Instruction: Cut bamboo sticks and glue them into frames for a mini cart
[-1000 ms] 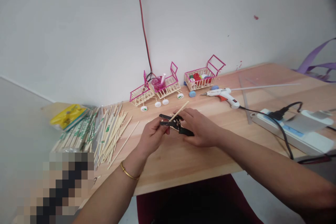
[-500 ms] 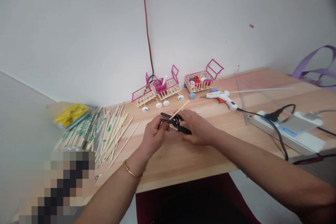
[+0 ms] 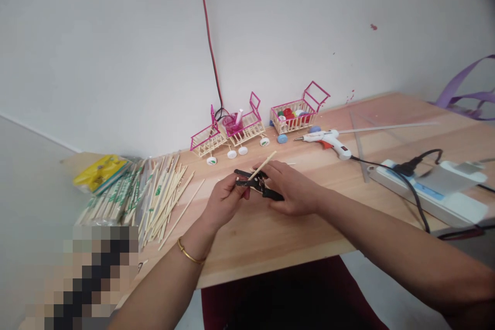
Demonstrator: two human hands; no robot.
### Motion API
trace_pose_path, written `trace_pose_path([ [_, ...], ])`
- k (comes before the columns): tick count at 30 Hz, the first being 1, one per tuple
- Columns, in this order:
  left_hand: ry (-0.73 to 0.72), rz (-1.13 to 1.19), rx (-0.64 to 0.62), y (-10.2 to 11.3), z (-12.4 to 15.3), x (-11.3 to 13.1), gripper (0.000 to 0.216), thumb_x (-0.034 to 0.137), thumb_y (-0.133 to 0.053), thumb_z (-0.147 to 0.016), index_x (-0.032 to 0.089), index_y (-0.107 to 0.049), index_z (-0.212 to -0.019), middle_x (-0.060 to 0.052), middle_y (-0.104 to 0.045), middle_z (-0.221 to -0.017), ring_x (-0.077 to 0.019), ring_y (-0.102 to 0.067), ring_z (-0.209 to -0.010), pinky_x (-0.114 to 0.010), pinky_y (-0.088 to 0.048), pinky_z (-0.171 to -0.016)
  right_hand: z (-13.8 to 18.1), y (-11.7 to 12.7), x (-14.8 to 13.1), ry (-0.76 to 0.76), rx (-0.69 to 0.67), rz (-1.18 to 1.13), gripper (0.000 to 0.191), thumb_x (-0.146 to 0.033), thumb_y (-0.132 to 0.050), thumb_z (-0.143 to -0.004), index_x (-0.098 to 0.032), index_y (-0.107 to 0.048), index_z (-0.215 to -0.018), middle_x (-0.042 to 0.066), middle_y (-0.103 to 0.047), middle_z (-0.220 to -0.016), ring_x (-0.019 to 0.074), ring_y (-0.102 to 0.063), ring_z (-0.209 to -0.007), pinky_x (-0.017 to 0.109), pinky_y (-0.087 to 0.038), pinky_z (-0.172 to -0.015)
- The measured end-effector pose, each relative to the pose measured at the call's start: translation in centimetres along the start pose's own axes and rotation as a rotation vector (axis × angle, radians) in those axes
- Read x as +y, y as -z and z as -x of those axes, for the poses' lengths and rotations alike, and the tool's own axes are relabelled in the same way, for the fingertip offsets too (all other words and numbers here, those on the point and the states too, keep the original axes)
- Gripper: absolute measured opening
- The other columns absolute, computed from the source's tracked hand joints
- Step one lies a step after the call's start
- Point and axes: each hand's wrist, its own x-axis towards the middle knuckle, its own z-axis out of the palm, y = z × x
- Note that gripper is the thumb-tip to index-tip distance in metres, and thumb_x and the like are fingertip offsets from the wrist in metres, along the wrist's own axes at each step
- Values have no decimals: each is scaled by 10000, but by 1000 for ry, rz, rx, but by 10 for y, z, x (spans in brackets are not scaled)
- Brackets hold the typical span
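Comparing frames, I found nothing shifted: left hand [image 3: 224, 198] and right hand [image 3: 294, 185] stayed closed on the black metal pliers [image 3: 266, 192], pale thin bamboo stick [image 3: 265, 164] across them.

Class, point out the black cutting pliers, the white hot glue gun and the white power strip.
black cutting pliers [image 3: 263, 187]: head view, near the pivot.
white hot glue gun [image 3: 328, 138]: head view, on the barrel.
white power strip [image 3: 460, 210]: head view, on its white casing.

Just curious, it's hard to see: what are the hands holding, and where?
Black cutters: the right hand grips the handle end, the left hand pinches the other end. A wooden stick crosses them.
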Motion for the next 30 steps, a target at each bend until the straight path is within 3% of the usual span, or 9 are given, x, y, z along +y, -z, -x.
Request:
trace_pose_path([
  [11,-52,-103,105,-1,0,-2,195,332,-516,-914,172,-576,-818,2,-574,-710,-120,-529,-679,-243,-416,-671,-2,-1,-14,-64,27,-13,507,-178,-591,-661,-167,-441,-1145,99,-576,-975,254,-530,-873,378,-436,-767],
  [20,-73,-170,95,-1,1,-3,244,343,-479,-930,177,-578,-780,7,-586,-677,-117,-543,-656,-242,-416,-666,-2,-4,-5,-52,8,35,643,-222,-620,-660,-124,-415,-1261,176,-535,-1151,331,-491,-1085,478,-426,-880],
  [25,-22,-135,33,1,-1,-3,301,377,-478,-932,167,-571,-738,7,-588,-648,-110,-525,-630,-231,-394,-638,-1,-3,-3,-30,-6,31,684,-245,-634,-664,-103,-400,-1292,192,-525,-1176,334,-482,-1102,487,-427,-890],
  [30,-2,-134,55,-1,-1,-6,314,417,-474,-927,167,-574,-766,4,-585,-651,-118,-534,-635,-239,-406,-637,-1,-2,-1,-32,-5,15,660,-245,-633,-679,-127,-407,-1288,173,-544,-1139,320,-501,-1068,474,-432,-877],
])
